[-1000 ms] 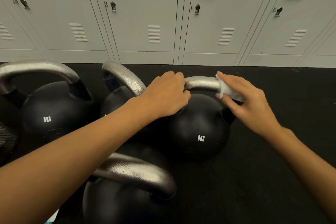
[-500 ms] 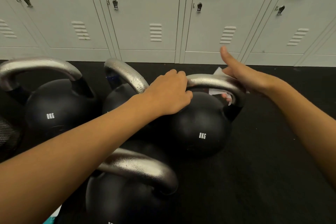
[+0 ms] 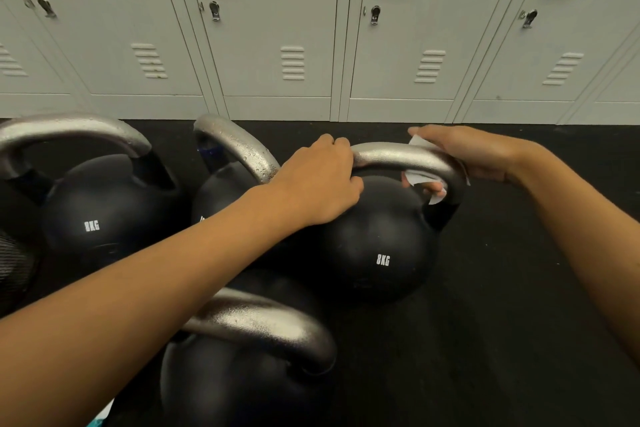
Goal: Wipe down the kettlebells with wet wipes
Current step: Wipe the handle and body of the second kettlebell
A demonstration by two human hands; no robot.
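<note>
Left hand (image 3: 318, 180) curled round the left end of the silver handle (image 3: 398, 158) of the right-hand 8KG kettlebell (image 3: 377, 246). Right hand (image 3: 467, 156) wrapped over that handle's right bend, fingers closed on a white wet wipe (image 3: 420, 178) pressed against the metal. 3 more kettlebells (image 3: 100, 215) left of and in front of it, on the black floor (image 3: 519, 322). Grey lockers (image 3: 277, 28) behind it.

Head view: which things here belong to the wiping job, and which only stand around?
Job:
- black 8KG kettlebell with silver handle, being wiped
- white wet wipe
- left hand, steadying the handle
- right hand, wrapping the wipe round it
- three other black kettlebells

Around:
- grey metal lockers
- black floor
</note>
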